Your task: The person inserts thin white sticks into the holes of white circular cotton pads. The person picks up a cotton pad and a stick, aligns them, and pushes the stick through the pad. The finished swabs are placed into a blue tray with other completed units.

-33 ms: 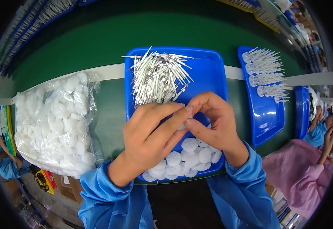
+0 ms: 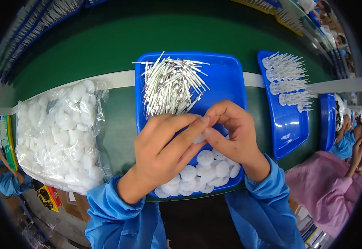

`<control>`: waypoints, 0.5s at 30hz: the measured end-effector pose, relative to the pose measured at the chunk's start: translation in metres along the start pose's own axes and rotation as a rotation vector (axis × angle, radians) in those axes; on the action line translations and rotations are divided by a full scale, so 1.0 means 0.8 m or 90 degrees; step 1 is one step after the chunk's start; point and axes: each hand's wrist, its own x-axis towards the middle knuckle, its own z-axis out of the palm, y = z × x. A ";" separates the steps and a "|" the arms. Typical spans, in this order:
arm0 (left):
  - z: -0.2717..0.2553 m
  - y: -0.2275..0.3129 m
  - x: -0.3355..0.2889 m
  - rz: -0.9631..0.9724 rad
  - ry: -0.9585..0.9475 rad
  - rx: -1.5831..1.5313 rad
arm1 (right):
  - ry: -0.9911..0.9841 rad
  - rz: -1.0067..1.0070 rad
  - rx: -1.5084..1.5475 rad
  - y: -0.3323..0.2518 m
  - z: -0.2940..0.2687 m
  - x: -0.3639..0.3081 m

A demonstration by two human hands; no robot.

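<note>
We see a green work surface (image 2: 121,50), crossed from side to side by a pale strip (image 2: 121,79). At the right edge sits a co-worker in pink (image 2: 320,191). Before us stands the central blue tray (image 2: 224,81), over the strip. To its left, and apart from it, lies a clear plastic bag (image 2: 60,133) packed with rounded white pieces. To its right we find a second blue tray (image 2: 291,135), set aslant.

The left hand (image 2: 160,145) and the right hand (image 2: 237,137), both emerging from blue sleeves, meet above the central tray. We note that both grasp the same small object, their fingertips bunched together.

Beyond the hands, a heap of thin pale rods (image 2: 172,85) fills the tray's far left part; a few overhang its left rim. At the near side, partly beneath the hands, lie loose white discs (image 2: 206,174). In the second tray, rows of rod-bearing discs (image 2: 287,76) occupy the far part.

Smallest is the held white piece (image 2: 199,139), between the fingertips; they cover most of it, and we cannot tell its full shape.
</note>
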 end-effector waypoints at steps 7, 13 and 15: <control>-0.011 -0.008 0.005 -0.047 -0.055 -0.163 | 0.116 -0.085 -0.540 -0.018 -0.034 0.068; -0.013 -0.015 -0.004 -0.196 -0.009 -0.317 | 0.091 -0.379 -1.073 0.032 -0.040 0.135; -0.011 -0.014 -0.008 -0.254 -0.001 -0.354 | 0.096 -0.354 -1.116 0.031 -0.037 0.139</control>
